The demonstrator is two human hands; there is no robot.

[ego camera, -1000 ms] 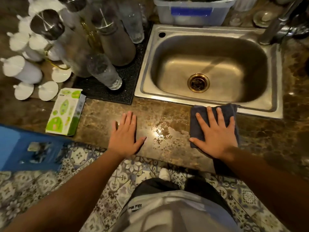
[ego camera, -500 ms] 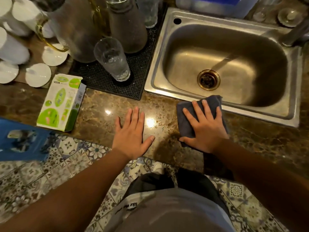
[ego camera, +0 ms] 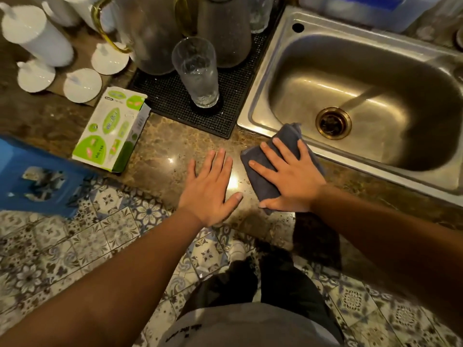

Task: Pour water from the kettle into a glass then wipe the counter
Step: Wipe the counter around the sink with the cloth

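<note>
My right hand (ego camera: 288, 176) presses flat on a folded dark blue cloth (ego camera: 260, 181) on the brown stone counter (ego camera: 162, 146), just in front of the sink's near left corner. My left hand (ego camera: 210, 189) lies flat, fingers apart, on the counter beside the cloth, holding nothing. A clear glass (ego camera: 198, 71) with water in it stands on the black rubber mat (ego camera: 170, 96). Behind it are a clear jug with a yellow handle (ego camera: 147, 33) and a grey metal kettle (ego camera: 225, 28), both cut off at the top.
A steel sink (ego camera: 260, 78) with a brass drain (ego camera: 333, 122) fills the right. A green and white box (ego camera: 112, 128) lies left of the mat. White lidded containers (ego camera: 37, 36) crowd the far left. A blue stool (ego camera: 32, 176) stands on the patterned floor below the counter edge.
My right hand has slid the cloth leftward along the counter, close to my left hand. The wet patch between the hands is mostly gone. The camera has tilted down and left.
</note>
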